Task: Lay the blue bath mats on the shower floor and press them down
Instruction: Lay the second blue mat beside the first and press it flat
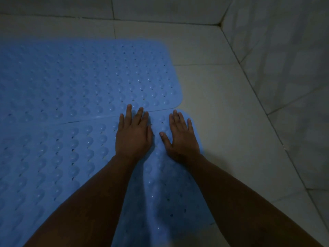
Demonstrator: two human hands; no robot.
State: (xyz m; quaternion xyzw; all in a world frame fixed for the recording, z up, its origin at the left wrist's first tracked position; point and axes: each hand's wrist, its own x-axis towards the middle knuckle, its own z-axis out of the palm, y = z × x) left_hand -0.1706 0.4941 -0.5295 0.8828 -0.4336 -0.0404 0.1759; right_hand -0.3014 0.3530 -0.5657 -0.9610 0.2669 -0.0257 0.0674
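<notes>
Both mats laid; pressing under way.
Left hand and right hand flat, fingers spread, on near mat; far mat beside it.

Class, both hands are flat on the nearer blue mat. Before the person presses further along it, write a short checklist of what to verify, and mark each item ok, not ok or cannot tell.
1. Left hand flat, fingers straight, on the near mat: ok.
2. Right hand flat, fingers spread, near that mat's far right corner: ok.
3. Far mat lying flat on the tiled floor: ok, as far as shown.
4. Seam between the mats closed: cannot tell; a thin dark line shows along it left of the hands, and the left fingertips reach across it.
5. Mats' left ends laid flat: cannot tell, out of view.
6. Suction gripping the floor: cannot tell.
</notes>
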